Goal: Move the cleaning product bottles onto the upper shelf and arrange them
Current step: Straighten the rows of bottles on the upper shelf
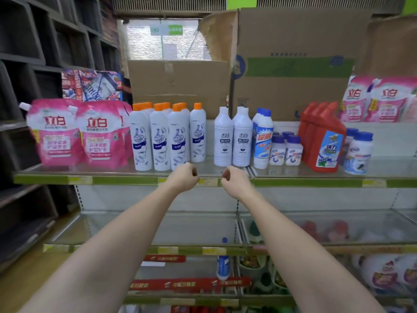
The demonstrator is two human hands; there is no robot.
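- my left hand [183,177] is in a loose fist, fingers curled in, holding nothing, at the front edge of the upper shelf [117,180]
- my right hand [234,180] is the same, curled, empty, just beside the left one with a small gap between them
- both hands sit in front of the open space between the two white bottle groups, touching no bottle
- orange-capped Mr Muscle bottles [160,141] stand upright in rows on the upper shelf, left of centre, one [198,134] set slightly apart on the right of the group
- two plain white bottles with white caps [232,138] stand side by side right of the gap
- next to them, blue-capped bottles with a blue and white label [262,141], in a line going back
- small white jars with purple-blue lids [285,150] clustered just right of those
- red angled-neck toilet cleaner bottles [322,138] in a row going back, then blue-lidded white tubs [358,152] at the far right
- pink refill pouches [76,134] at the shelf's left end, more pink pouches [379,100] higher up on the right
- cardboard boxes [291,64] stand behind the bottles
- one blue and white bottle [223,262] stands upright on a lower shelf, below my hands
- middle shelf [140,247] is blurry; reddish items at its right I cannot identify
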